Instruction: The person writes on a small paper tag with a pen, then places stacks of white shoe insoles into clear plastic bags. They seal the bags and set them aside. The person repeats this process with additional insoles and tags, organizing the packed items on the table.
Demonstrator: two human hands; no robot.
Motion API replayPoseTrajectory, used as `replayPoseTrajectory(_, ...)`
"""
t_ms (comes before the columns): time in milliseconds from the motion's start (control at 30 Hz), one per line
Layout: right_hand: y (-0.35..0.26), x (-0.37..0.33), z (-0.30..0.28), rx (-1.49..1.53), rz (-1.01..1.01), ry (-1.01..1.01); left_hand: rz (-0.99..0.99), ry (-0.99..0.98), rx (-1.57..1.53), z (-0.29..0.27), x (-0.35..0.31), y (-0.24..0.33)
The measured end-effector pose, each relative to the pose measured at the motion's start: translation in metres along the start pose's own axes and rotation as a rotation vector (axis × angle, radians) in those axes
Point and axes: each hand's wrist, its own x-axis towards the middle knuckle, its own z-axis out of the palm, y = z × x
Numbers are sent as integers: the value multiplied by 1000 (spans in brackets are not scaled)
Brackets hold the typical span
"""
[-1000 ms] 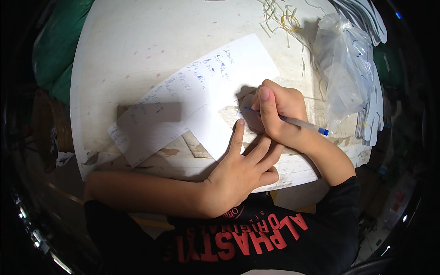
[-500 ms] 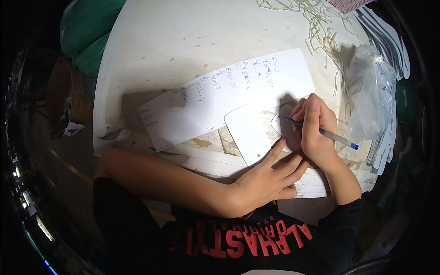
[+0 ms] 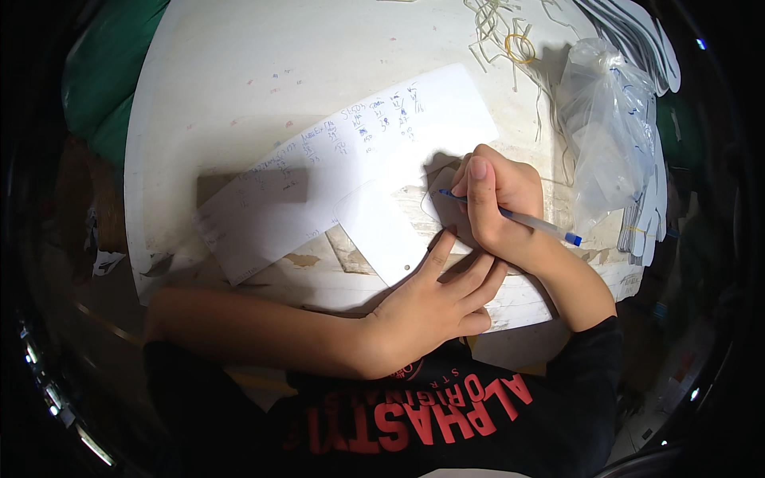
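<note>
My right hand (image 3: 502,195) is closed round a blue-capped pen (image 3: 546,229), with the tip down on a small pale rounded piece (image 3: 448,189). That piece lies partly under the hand. My left hand (image 3: 434,299) rests with its fingers spread, the forefinger reaching the lower edge of the same piece. To its left lies a white rounded panel (image 3: 370,223) with a small hole near its lower end. Behind them a long white sheet (image 3: 267,219) slants across the table and bears rows of blue handwriting. Shadow covers part of the sheet.
A clear plastic bag (image 3: 598,135) lies on the right of the worn white table (image 3: 215,64). Beyond it are stacked grey-white strips (image 3: 637,40). Loose pale cords (image 3: 498,40) and a yellow elastic band lie at the back. Green sacking (image 3: 103,72) stands at the far left.
The whole view has shifted, so the table, sheet and hands sit further left in the picture. My right hand keeps the pen on the small piece; the left hand stays beside it.
</note>
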Motion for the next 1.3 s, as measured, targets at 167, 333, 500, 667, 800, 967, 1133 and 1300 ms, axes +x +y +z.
replayPoseTrajectory(167,0,4,2,26,-63,18,12,-23,-29,-2,1,-1)
replayPoseTrajectory(333,1,3,-1,-57,-45,-36,14,-31,-43,-3,0,-2)
replayPoseTrajectory(500,1,2,0,-72,-47,-19,12,-38,-55,-3,0,-2)
replayPoseTrajectory(667,1,3,1,-42,-52,-5,23,-42,-68,-4,0,-3)
replayPoseTrajectory(800,2,3,2,-51,-70,19,32,-50,-43,-4,0,-2)
replayPoseTrajectory(967,2,4,3,-53,-79,36,24,-44,-55,-5,0,-3)
replayPoseTrajectory(1133,1,4,4,-13,-77,54,36,-62,-27,-7,0,-3)
replayPoseTrajectory(1300,3,6,6,22,-109,101,41,-63,-53,-9,0,-5)
